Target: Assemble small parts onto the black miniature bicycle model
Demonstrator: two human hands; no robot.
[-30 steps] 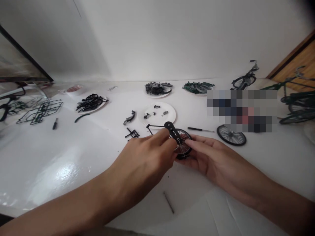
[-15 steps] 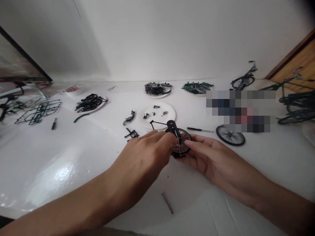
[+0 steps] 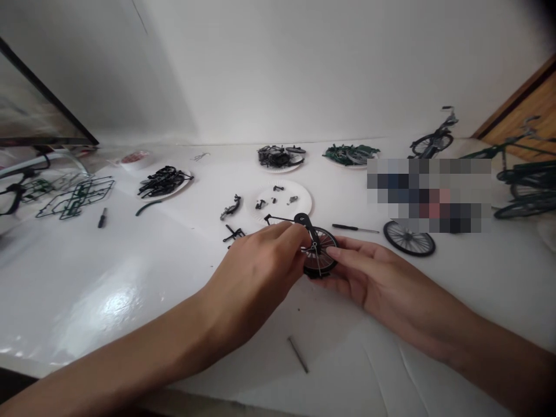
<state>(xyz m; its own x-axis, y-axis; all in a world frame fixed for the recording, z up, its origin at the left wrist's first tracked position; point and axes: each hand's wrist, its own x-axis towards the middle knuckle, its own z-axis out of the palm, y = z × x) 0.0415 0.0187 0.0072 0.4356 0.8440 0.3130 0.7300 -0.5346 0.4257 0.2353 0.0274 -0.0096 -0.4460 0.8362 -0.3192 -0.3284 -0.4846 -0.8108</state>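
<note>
Between my hands is a partly built model bicycle [image 3: 324, 238], showing a spoked black-tyred wheel, a black chain cover and a thin frame tube. My right hand [image 3: 365, 269] grips the wheel side, thumb on the spokes and fingers beneath. Closed over the frame by the wheel hub is my left hand [image 3: 271, 252]; its fingertips are partly hidden, so any small part in them cannot be made out. Just beyond lies a white paper plate [image 3: 304, 200] with several small dark parts. A small black cross-shaped part [image 3: 234, 233] and a dark curved part [image 3: 231, 207] lie left of it.
A screwdriver [image 3: 354, 228] and a loose wheel [image 3: 409, 238] lie right of the bicycle. A metal pin [image 3: 297, 354] is near the front. Plates of black parts [image 3: 163, 182] and green parts [image 3: 350, 154] stand farther back. Assembled model bicycles [image 3: 527, 174] stand at right; green sprues [image 3: 76, 197] at left.
My left hand has shifted slightly around the wheel hub, its fingers changing angle. Both hands keep hold of the model bicycle. The view has moved a little.
</note>
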